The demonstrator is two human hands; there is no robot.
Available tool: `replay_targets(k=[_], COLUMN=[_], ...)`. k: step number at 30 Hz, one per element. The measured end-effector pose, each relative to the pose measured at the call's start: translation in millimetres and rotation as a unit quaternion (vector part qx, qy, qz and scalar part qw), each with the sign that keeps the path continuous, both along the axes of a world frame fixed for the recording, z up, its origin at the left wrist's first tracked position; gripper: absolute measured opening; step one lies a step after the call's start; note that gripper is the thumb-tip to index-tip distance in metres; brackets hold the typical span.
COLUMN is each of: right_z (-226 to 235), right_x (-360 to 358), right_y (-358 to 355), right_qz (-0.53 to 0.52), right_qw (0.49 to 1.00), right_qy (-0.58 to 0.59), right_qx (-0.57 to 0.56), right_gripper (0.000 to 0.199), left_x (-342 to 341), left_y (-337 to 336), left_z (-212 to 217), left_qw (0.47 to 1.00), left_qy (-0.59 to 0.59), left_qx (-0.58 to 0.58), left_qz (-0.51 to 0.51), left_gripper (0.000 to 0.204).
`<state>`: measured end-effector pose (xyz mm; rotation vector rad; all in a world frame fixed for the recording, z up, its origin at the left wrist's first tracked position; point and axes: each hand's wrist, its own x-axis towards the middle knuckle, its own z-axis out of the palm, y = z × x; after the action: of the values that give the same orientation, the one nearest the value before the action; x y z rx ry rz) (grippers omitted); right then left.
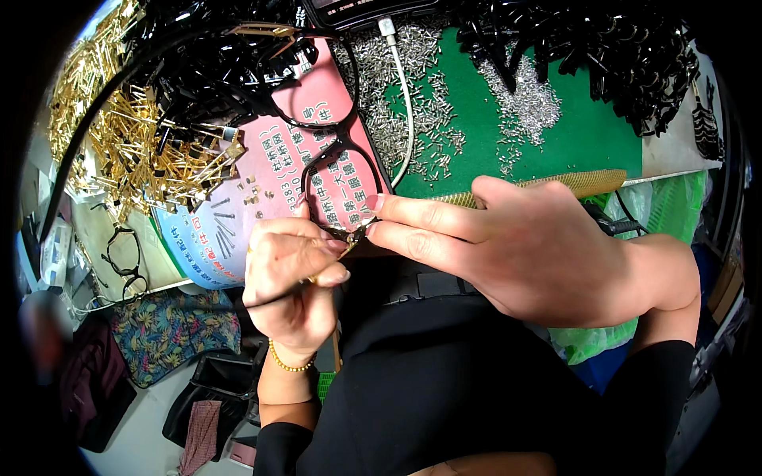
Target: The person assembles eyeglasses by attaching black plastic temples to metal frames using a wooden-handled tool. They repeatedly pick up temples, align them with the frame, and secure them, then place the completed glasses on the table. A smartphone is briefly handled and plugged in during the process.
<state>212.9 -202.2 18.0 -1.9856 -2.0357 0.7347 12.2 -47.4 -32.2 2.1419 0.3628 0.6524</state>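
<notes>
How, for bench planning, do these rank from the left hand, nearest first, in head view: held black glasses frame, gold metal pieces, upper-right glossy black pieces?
1. Black frame: held, centre.
2. Gold pieces: upper left.
3. Glossy black pieces: upper right.

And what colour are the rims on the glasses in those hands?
Black: the glasses' rims show best in the head view.

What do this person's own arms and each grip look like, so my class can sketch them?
Both arms have plain black sleeves that stop well short of the wrists, leaving the forearms bare. The left grip is an ungloved hand, with a gold-coloured beaded bracelet at its wrist. The right grip is ungloved too, with no bracelet visible.
</notes>
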Motion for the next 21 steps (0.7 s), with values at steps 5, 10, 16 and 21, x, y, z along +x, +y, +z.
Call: replay_targets(k=[5,10,16,21], right_z=[3,2,2,2], right_x=[-4,-1,-1,-3], right_y=[1,1,1,3], right_qz=[-0.001,0.008,-0.003,0.005], right_qw=[1.000,1.000,1.000,1.000], right_qy=[-0.006,-0.008,0.003,0.001], right_qx=[0.002,-0.002,0.016,0.014], right_gripper=[0.063,0.068,0.069,0.068], left_x=[0,2,0,-2], left_y=[-3,-7,-4,-3], left_z=[12,11,4,0], left_qw=[0.995,0.995,0.997,0.997], left_qy=[0.039,0.026,-0.001,-0.015], left_qx=[0.081,0.095,0.070,0.057], left_qz=[-0.034,-0.031,-0.034,-0.040], left_gripper=[0.030,0.029,0.030,0.022])
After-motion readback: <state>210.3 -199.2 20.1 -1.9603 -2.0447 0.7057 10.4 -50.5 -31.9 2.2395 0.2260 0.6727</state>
